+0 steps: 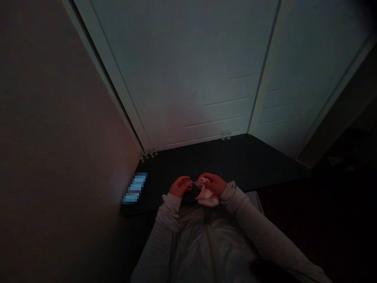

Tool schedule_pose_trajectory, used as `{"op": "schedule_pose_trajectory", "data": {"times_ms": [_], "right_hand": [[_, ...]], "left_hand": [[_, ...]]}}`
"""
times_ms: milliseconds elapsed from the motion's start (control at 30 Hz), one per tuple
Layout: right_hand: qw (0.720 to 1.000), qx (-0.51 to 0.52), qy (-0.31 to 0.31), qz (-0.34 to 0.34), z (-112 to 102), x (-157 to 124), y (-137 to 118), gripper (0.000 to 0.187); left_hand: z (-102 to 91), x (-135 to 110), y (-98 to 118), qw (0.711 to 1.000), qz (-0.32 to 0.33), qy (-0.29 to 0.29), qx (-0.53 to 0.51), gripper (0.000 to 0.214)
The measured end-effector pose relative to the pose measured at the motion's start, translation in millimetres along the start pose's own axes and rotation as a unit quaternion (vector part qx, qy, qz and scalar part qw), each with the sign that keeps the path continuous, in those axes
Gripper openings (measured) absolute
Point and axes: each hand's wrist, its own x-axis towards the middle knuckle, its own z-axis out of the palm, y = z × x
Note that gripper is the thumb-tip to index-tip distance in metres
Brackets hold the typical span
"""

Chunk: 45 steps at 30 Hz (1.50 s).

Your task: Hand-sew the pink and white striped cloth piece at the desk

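My left hand (180, 186) pinches one end of a small shiny item with a thin stem (193, 182); it looks like a tiny stemmed glass, though the dimness hides its exact kind. My right hand (215, 183) is closed around a pale cloth or tissue (207, 196), which hangs below the fingers. Part of the cloth wraps the other end of the stemmed item. Both hands are close together over the near edge of the dark tabletop (235, 165).
Several small clear glass-like pieces (148, 155) stand at the table's back left corner. A smaller group (226, 135) stands against the white panel (188, 59) at the back. A lit, blurred screen (135, 188) lies at left beside the wall (73, 157).
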Motion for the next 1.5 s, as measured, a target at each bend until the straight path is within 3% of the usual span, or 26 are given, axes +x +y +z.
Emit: {"op": "schedule_pose_trajectory", "data": {"times_ms": [233, 700, 867, 1033, 1200, 1500], "right_hand": [[1.0, -0.015, 0.004, 0.002, -0.2, 0.4, 0.4, 0.02], [0.999, 0.022, 0.028, -0.004, 0.9, -0.1, -1.1, 0.031], [0.999, 0.019, 0.039, -0.004, 1.1, 1.0, -1.3, 0.026], [0.999, 0.02, 0.05, 0.009, 2.2, 1.3, 0.7, 0.021], [0.998, 0.031, 0.059, 0.004, 2.1, 0.5, -0.1, 0.018], [0.998, 0.015, 0.063, 0.01, 1.7, 2.1, 1.5, 0.017]], "left_hand": [[-1.4, -0.5, -0.2, 1.0, 0.001, 0.0, -0.003, 0.034], [-6.4, 2.8, -6.0, 0.999, 0.04, -0.016, -0.009, 0.04], [-3.0, 3.8, -3.5, 1.0, -0.001, 0.019, -0.013, 0.041], [2.0, 4.3, -1.8, 0.998, -0.024, 0.029, 0.051, 0.038], [5.1, 2.4, 1.8, 0.991, -0.068, 0.01, 0.113, 0.04], [6.3, 3.0, 2.3, 0.986, -0.083, -0.002, 0.141, 0.039]]}}
